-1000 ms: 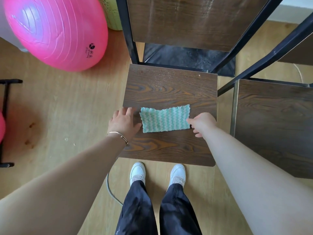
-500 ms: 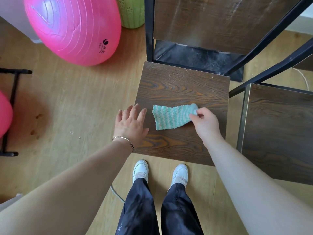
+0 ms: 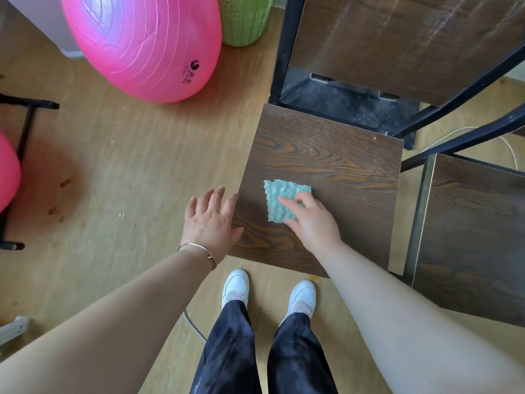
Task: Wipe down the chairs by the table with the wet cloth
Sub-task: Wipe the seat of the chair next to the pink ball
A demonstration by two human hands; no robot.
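In the head view, the right hand (image 3: 311,220) lies flat on the folded green-and-white striped wet cloth (image 3: 279,199), fingers together and extended, pressing it onto the dark wood-grain square seat of the near chair (image 3: 335,166). The cloth sits left of the seat's middle, near its left edge. The left hand (image 3: 210,220) is spread and holds nothing; it hangs over the seat's left front corner, though whether it touches the wood cannot be told. A second dark wood-grain chair seat (image 3: 477,237) stands just beside the first on the right, and a pink exercise ball (image 3: 142,41) rests on the light wooden floor (image 3: 119,166), well apart from the work.

The step in hand appears to be wiping the near seat. To do it well, the palm should keep even pressure on the cloth and travel in overlapping passes along the grain, reaching the speckled back edge and the corners. Steadying the seat with the free hand would probably help keep the chair from shifting.
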